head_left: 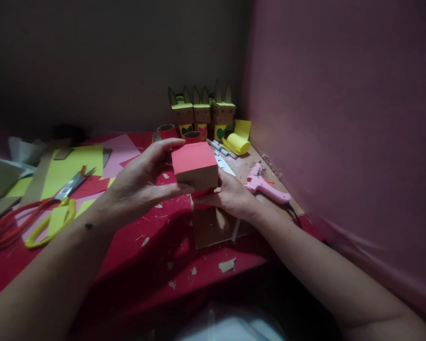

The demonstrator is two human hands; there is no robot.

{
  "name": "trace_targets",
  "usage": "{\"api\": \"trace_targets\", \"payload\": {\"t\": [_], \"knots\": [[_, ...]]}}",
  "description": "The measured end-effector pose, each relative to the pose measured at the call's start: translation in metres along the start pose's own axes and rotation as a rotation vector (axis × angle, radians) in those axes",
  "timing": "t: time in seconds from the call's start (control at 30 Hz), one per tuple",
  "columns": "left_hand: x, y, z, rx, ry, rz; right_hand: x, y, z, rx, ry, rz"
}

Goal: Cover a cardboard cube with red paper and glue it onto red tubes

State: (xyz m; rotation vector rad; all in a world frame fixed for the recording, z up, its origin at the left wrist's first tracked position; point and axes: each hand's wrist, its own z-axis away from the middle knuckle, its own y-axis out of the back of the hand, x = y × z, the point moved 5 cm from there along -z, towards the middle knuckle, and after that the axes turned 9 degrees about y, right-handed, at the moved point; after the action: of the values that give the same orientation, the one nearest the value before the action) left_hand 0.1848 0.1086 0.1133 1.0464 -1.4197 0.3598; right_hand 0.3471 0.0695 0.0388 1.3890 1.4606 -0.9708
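One red-topped box [195, 163] sits pinched in your left hand [147, 173], your right hand [236, 194] gripping the red tube [203, 192] beneath it, apparently for steadiness, pink glue gun [268, 188] just beyond your right hand.

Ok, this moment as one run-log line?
left hand: gripping red-topped box | right hand: around red part beneath it | pink glue gun: lying right | scissors: lying left
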Motion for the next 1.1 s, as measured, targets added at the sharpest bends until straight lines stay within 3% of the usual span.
{"api": "trace_targets", "payload": {"t": [0.3, 0.93, 1.1], "knots": [[-0.001, -0.001, 0.002, 0.02, -0.018, -0.024, 0.002, -0.008, -0.001, -0.112, 0.202, 0.219], [-0.006, -0.001, 0.004, 0.024, -0.026, -0.065, 0.006, -0.01, -0.001, -0.101, 0.196, 0.294], [-0.002, 0.001, 0.005, 0.02, -0.027, -0.138, 0.0, -0.009, 0.0, -0.095, 0.259, 0.325]]}}
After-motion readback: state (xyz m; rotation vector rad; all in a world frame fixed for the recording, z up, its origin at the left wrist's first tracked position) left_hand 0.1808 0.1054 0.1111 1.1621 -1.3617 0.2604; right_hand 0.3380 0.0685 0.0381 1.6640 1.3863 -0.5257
